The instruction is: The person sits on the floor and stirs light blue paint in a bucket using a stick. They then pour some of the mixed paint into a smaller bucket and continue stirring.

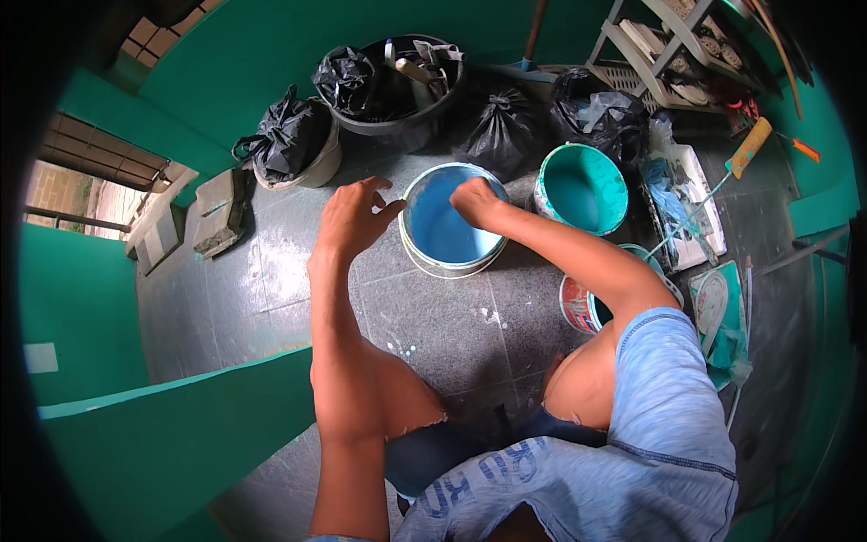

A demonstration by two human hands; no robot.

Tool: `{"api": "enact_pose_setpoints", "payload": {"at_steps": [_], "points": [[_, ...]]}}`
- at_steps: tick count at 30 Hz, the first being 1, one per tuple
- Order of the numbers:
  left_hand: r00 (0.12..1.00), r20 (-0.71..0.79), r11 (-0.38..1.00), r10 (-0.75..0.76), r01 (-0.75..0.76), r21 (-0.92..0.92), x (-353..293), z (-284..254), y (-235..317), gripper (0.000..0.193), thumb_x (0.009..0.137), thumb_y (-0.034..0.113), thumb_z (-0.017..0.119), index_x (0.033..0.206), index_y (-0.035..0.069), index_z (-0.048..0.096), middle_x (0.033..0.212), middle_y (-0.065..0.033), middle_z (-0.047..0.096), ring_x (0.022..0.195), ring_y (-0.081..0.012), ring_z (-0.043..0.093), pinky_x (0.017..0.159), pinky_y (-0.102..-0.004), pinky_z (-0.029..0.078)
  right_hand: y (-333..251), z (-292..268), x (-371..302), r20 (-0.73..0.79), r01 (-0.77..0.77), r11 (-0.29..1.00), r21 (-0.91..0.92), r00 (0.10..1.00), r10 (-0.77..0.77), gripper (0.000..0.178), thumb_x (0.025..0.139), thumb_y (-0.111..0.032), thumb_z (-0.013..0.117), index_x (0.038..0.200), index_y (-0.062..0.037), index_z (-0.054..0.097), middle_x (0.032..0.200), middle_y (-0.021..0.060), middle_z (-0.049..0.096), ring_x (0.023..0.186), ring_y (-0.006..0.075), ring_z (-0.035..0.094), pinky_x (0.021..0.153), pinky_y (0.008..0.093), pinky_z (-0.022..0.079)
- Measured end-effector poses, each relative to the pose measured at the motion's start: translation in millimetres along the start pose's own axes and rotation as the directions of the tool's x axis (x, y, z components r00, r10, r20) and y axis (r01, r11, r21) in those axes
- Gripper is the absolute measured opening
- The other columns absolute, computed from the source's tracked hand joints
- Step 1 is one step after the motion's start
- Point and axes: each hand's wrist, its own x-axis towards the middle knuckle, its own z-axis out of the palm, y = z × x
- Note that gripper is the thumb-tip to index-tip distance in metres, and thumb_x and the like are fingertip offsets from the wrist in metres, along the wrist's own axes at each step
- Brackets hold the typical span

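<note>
A white bucket (452, 264) with a light blue inside stands on the floor in front of me. My left hand (354, 217) is at its left side, open, thumb and fingers apart, with the thumb close to the rim. Over the mouth of the bucket is my right hand (477, 202), its fingers curled closed. Whatever those fingers may hold is hidden from this view. Just right of the bucket sits a second bucket, coated in green paint (581, 188). Nearer my right knee is a red-labelled paint bucket (578, 304), partly covered by my right arm.
Black bags (502, 131) and a large black tub (397, 135) of tools line the back wall. At right lie a white tray (709, 203), a paint roller (750, 149) and a green-stained tray (720, 303). A shelf rack (646, 59) stands behind; a low green wall (181, 434) is at left.
</note>
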Motion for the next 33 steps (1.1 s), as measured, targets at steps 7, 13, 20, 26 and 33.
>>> {"api": "enact_pose_setpoints", "payload": {"at_steps": [7, 13, 20, 26, 33], "points": [[1.0, -0.013, 1.0, 0.0, 0.0, -0.004, -4.9, -1.0, -9.0, 0.032, 0.079, 0.022, 0.07, 0.103, 0.001, 0.063, 0.083, -0.0114, 0.069, 0.084, -0.0246, 0.066, 0.077, -0.0334, 0.049, -13.4, -5.6, -1.4, 0.06, 0.034, 0.881, 0.472, 0.996, -0.071, 0.012, 0.075, -0.017, 0.064, 0.072, -0.0063, 0.068, 0.075, 0.0147, 0.066, 0.08, 0.0318, 0.064, 0.07, 0.0411, 0.049], [1.0, -0.026, 1.0, 0.006, -0.006, -0.017, -1.5, -0.6, -5.7, 0.034, 0.078, 0.023, 0.07, 0.104, 0.001, 0.063, 0.084, -0.012, 0.069, 0.083, -0.0253, 0.066, 0.077, -0.0336, 0.05, -4.5, 11.3, 4.8, -0.167, -0.03, 0.999, -0.01, 0.986, 0.028, 0.009, 0.072, -0.011, 0.064, 0.066, -0.005, 0.067, 0.063, 0.012, 0.064, 0.063, 0.0305, 0.062, 0.072, 0.0392, 0.05], [1.0, -0.014, 1.0, -0.005, 0.005, -0.022, -1.2, -2.0, -7.5, 0.033, 0.079, 0.022, 0.07, 0.104, 0.001, 0.063, 0.084, -0.012, 0.069, 0.083, -0.0254, 0.066, 0.076, -0.0336, 0.05, -21.8, 12.8, -0.8, -0.071, 0.169, 0.916, 0.364, 0.986, -0.153, 0.008, 0.065, -0.011, 0.064, 0.066, -0.0034, 0.066, 0.064, 0.0135, 0.063, 0.07, 0.0294, 0.063, 0.065, 0.0381, 0.048], [1.0, -0.025, 1.0, -0.007, 0.006, -0.023, -4.6, -3.0, -6.5, 0.033, 0.079, 0.021, 0.069, 0.104, 0.001, 0.063, 0.083, -0.0119, 0.069, 0.083, -0.0249, 0.066, 0.076, -0.034, 0.05, -13.3, 10.1, 7.1, -0.186, 0.055, 0.998, 0.002, 0.981, -0.053, 0.004, 0.063, -0.01, 0.065, 0.062, -0.006, 0.065, 0.062, 0.0114, 0.063, 0.065, 0.0292, 0.063, 0.059, 0.0389, 0.048], [0.997, -0.06, 0.996, 0.046, -0.05, -0.072, -2.0, 3.6, -21.4, 0.034, 0.075, 0.026, 0.072, 0.099, 0.003, 0.064, 0.081, -0.0155, 0.068, 0.08, -0.0301, 0.065, 0.072, -0.0371, 0.049, -20.9, 0.1, 0.3, 0.083, 0.115, 0.93, 0.35, 0.985, -0.153, 0.012, 0.07, -0.014, 0.064, 0.064, -0.0036, 0.065, 0.066, 0.0127, 0.064, 0.07, 0.0302, 0.064, 0.059, 0.0375, 0.049]]}}
